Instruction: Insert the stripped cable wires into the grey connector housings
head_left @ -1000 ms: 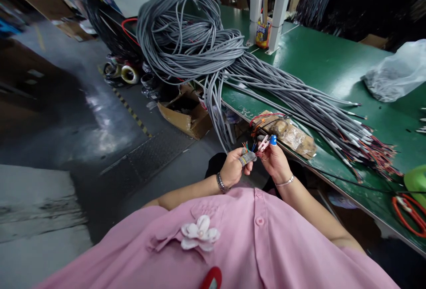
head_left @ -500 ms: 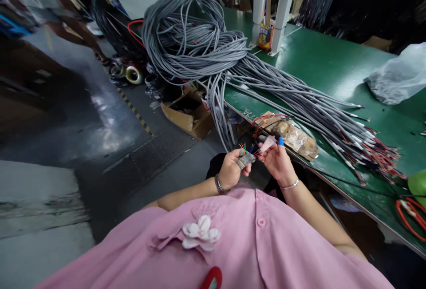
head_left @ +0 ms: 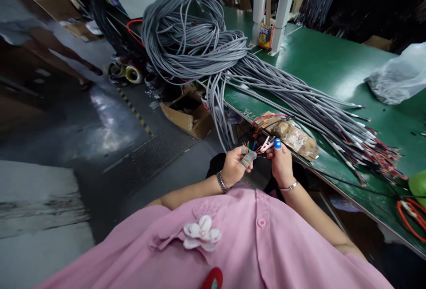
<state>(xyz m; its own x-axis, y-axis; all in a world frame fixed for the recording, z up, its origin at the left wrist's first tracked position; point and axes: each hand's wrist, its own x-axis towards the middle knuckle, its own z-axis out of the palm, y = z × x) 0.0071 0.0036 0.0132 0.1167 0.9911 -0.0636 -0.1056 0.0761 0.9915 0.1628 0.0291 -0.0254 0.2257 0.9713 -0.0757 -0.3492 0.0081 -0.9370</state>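
Left hand [head_left: 233,170] clamped on cable end [head_left: 248,159], coloured wires [head_left: 249,146] fanned above the thumb. Right hand [head_left: 281,164] closed on pink tool [head_left: 267,144], tip among wires. Beyond, cable bundle [head_left: 299,98] lies across green bench [head_left: 333,62].

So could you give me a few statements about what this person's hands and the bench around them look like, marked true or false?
1. The left hand grips a grey cable end with coloured wires fanned out. True.
2. The right hand rests flat on the green bench top. False: it is raised beside the wires.
3. The big bundle of grey cables lies on the bench. True.
4. The open brown cardboard box sits on the bench. False: it is on the floor.
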